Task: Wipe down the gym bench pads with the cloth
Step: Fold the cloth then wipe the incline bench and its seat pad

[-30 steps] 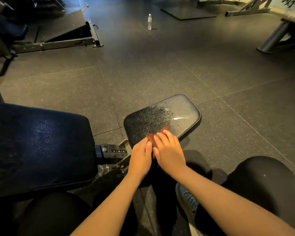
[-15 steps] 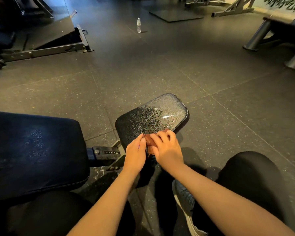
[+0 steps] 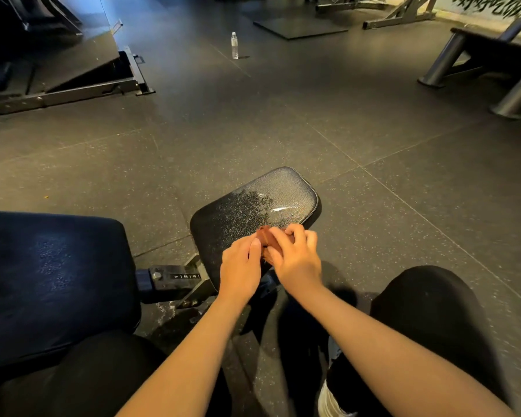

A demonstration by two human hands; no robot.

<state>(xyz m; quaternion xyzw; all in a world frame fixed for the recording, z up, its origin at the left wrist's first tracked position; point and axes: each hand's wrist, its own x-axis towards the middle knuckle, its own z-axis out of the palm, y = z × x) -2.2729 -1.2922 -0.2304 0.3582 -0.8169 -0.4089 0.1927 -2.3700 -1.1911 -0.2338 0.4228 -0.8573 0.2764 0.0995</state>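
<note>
A small black seat pad [image 3: 253,203] lies in the middle, speckled with droplets and shiny at its far end. The long dark bench pad [image 3: 51,284] fills the left side, also spotted with droplets. A small reddish-brown cloth [image 3: 265,237] is bunched at the near edge of the seat pad, mostly hidden between my hands. My right hand [image 3: 295,254] grips it with curled fingers. My left hand [image 3: 241,266] is pressed against the cloth from the left; how it grips is hidden.
The bench's metal adjuster [image 3: 178,278] with numbers joins the two pads. A water bottle [image 3: 234,45] stands on the rubber floor far ahead. A slanted platform [image 3: 82,73] is at the back left, steel machine legs [image 3: 451,58] at the back right. My knees are below.
My right fingers have curled tighter round the cloth, bunching it up at the pad's near edge. The camera has drifted, so the pad sits lower and further left.
</note>
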